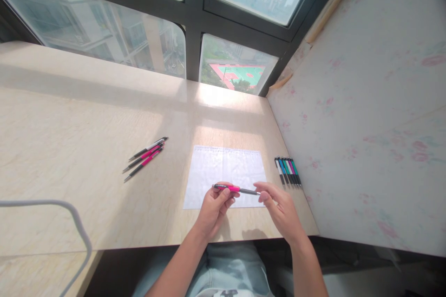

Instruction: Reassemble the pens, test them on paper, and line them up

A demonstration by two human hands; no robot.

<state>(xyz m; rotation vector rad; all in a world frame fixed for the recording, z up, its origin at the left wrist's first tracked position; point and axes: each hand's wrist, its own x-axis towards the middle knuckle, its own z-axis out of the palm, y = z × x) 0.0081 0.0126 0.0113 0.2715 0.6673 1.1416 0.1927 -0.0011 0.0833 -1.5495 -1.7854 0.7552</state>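
A pink ballpoint pen (232, 189) with a black grip lies level in the air above a white sheet of paper (223, 167). My left hand (216, 204) is closed on its pink barrel, thumb in front and fingers behind. At the pen's tip, my right hand (278, 206) holds its thumb and fingers apart, with the tip between them. Whether the right thumb touches the tip, I cannot tell. The paper lies flat on the pale desk, partly hidden by both hands.
Several pens (144, 158), pink and white with black grips, lie at the left. More pens (287, 171) in mixed colours form a row by the papered wall (365, 116). A grey cable (78, 220) curves over the desk (69, 139) at lower left. Windows stand behind.
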